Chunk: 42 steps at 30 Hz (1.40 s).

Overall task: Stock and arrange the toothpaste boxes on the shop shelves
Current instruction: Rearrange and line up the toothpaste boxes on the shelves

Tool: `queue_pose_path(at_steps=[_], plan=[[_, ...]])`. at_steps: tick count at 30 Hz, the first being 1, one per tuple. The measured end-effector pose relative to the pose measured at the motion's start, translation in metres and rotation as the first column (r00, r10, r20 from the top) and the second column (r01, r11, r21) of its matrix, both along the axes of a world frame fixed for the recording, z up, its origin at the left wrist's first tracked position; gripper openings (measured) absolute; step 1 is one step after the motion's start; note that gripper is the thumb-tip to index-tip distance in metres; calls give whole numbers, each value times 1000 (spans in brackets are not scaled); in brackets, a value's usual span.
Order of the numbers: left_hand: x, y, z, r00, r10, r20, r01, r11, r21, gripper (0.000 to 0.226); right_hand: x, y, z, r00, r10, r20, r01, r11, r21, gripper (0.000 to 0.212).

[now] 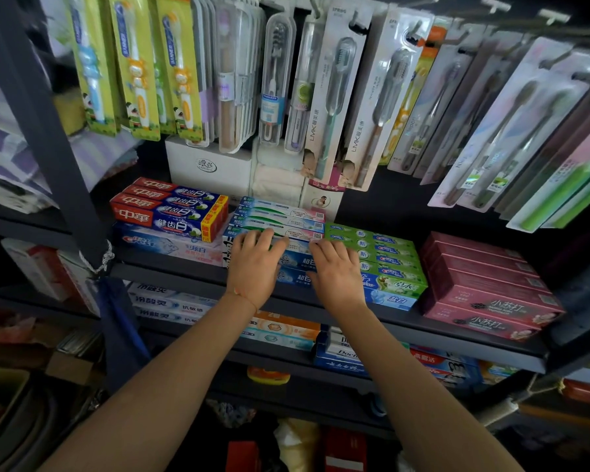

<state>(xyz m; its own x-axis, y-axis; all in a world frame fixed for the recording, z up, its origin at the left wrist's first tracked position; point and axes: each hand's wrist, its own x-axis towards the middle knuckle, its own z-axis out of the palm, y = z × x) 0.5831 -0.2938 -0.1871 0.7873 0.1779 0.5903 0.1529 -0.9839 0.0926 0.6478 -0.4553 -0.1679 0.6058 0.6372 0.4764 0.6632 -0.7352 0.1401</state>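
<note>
Toothpaste boxes (pixel 295 264) at shelf edge (pixel 184 272), left hand (pixel 252 267), right hand (pixel 336 272), fingers (pixel 259 238) flat on them

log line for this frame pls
phase: arranging | left hand: on blue cardboard toothpaste boxes | right hand: same stack | lifted: nothing

i read "lmk" on two toothbrush packs (pixel 334 107) — "中華" on the red boxes (pixel 164 212). maroon boxes (pixel 484 301) say "小苏打".
</note>
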Motion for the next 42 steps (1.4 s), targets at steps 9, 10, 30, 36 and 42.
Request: queue_pose_path(at_steps=[9, 10, 30, 36, 42], plan=[[0, 1, 1, 1000, 7, 1, -7, 1000, 31, 55, -2, 0, 0, 1000, -6, 23, 7, 1000, -15, 64], [0, 1, 2, 1000, 10, -3, -9, 999, 36, 55, -1, 0, 1, 1000, -6, 16, 6, 1000, -16, 64], [-1, -1, 9, 987, 62, -146, -56, 997, 49, 53, 7, 7, 25, 956, -34, -293, -2, 993, -122, 80], [-3, -3, 13, 986, 65, -156, -58, 997, 53, 49, 10, 6, 23, 947, -35, -318, 15, 998, -67, 80], [-2, -2, 15, 980, 73, -187, -60, 996, 72, 51, 13, -4, 24, 940, -2, -341, 0, 1000, -5, 97]])
